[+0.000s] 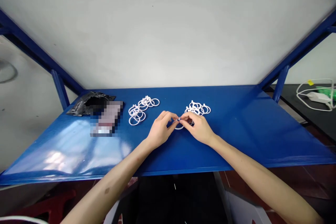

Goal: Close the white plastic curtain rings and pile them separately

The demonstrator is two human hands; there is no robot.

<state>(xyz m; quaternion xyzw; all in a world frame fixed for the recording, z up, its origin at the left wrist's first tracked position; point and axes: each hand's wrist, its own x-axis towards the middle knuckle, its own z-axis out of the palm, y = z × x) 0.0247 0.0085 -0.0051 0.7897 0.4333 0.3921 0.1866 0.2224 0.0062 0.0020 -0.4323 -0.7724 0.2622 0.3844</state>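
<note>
Over the middle of the blue tabletop, my left hand and my right hand meet at the fingertips. Both pinch the small fastening end of one white plastic curtain ring, whose loop hangs below the fingers. The detail between the fingertips is too small to make out. Just behind my right hand lies a pile of similar white rings, partly covered by it. A second group of white rings rests to the left of my left hand, overlapping in a loose chain toward the back.
A crumpled black plastic bag lies at the back left of the blue table, beside a pixelated flat object. Blue metal bars rise at both sides against the wall. On a dark surface at right sits a white charger with cable.
</note>
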